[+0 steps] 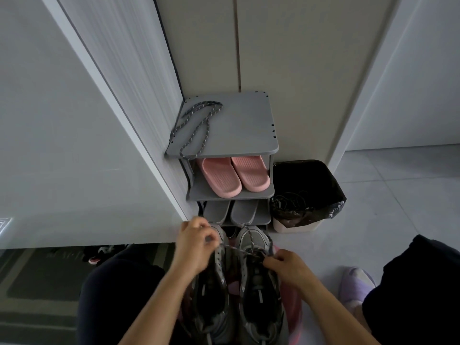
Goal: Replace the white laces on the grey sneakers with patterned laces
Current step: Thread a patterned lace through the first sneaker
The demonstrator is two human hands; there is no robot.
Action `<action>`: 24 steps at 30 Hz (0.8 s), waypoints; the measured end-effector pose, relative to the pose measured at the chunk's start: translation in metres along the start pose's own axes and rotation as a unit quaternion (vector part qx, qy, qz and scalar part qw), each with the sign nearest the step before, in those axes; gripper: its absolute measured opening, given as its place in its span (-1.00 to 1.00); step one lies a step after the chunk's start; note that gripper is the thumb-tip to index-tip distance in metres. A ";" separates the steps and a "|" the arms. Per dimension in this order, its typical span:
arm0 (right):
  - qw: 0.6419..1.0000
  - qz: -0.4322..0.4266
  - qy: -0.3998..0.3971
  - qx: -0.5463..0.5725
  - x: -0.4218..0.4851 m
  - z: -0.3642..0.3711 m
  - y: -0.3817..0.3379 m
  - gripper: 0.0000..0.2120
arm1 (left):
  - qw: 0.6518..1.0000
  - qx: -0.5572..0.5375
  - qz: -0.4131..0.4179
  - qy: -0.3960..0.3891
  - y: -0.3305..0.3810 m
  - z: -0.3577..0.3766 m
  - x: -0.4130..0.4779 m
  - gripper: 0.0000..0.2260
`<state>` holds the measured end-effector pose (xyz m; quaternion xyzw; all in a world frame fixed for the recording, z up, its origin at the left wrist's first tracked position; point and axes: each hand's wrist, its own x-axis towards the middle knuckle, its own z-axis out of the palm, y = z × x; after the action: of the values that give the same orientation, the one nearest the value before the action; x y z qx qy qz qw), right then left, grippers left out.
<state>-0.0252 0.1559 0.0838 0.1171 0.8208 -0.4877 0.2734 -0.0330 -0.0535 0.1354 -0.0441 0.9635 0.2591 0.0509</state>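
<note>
Two grey sneakers stand side by side between my knees, toes pointing away: the left sneaker (211, 292) and the right sneaker (261, 295). A dark patterned lace (239, 250) runs across the right sneaker's front eyelets. My left hand (194, 245) pinches one end of it over the left shoe. Over the right shoe's eyelets, my right hand (283, 265) pinches the other end. A second patterned lace (196, 125) lies looped on top of the grey shoe rack (244, 130).
The rack holds pink slippers (234, 175) on the middle shelf and grey slippers (230, 211) below. A bin lined with a black bag (306, 195) stands right of it. A white door panel (74, 120) is at left, a purple slipper (356, 285) at right.
</note>
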 end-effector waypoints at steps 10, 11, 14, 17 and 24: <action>0.997 -0.063 0.012 -0.037 -0.001 0.005 -0.001 -0.76 | 0.987 0.064 0.108 -0.105 0.030 0.040 -0.011 -0.66; 0.996 -0.072 0.011 -0.042 -0.001 0.005 -0.001 -0.77 | 0.981 0.085 0.112 -0.130 0.037 0.048 -0.011 -0.67; 0.995 -0.090 0.006 -0.043 -0.002 0.002 -0.001 -0.77 | 0.976 0.134 0.087 -0.145 0.044 0.052 -0.004 -0.77; 0.991 -0.115 0.018 -0.067 -0.004 0.003 0.000 -0.73 | 0.971 0.165 0.080 -0.151 0.041 0.046 0.000 -0.78; 0.980 -0.115 0.082 -0.138 -0.006 0.009 -0.001 -0.70 | 0.971 0.211 0.103 -0.039 0.037 0.022 -0.012 -0.81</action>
<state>-0.0180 0.1484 0.0843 0.0223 0.9078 -0.3867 0.1610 -0.0237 -0.0098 0.1364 0.0776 0.9931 0.0550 0.0691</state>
